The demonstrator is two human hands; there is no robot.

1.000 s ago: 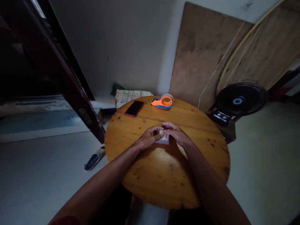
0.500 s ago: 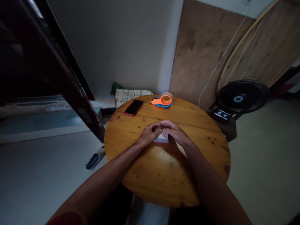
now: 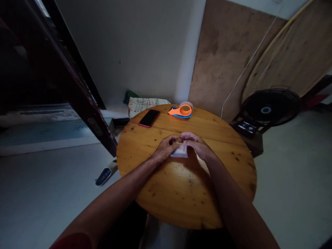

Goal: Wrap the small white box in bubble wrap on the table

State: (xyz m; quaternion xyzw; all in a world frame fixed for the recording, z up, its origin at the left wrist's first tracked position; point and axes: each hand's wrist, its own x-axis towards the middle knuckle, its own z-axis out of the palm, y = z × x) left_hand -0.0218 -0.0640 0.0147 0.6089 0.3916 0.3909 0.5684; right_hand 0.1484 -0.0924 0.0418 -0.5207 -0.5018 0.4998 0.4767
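On the round wooden table (image 3: 168, 186), between my hands, lies a small flat white box (image 3: 180, 150) with reddish print on top; whether it is a pack of cards I cannot make out. My left hand (image 3: 167, 147) is closed on the box's left side, its thumb lying over the top edge. At the box's right far corner is my right hand (image 3: 195, 145), its fingers stretched out and its thumb apart from them, the thumb tip at the box's edge. Part of the box's far side is hidden by the hands.
A red-edged phone (image 3: 149, 118) lies at the table's far left. By the far edge stands an orange tape dispenser (image 3: 178, 111) with blue parts. A printed paper bag (image 3: 145, 104) sits behind the table. A black fan (image 3: 269, 107) stands to the right.
My right hand has drawn back to the right, and more of the box's printed top shows. My left hand has stayed at the box. The whole view has shifted slightly.
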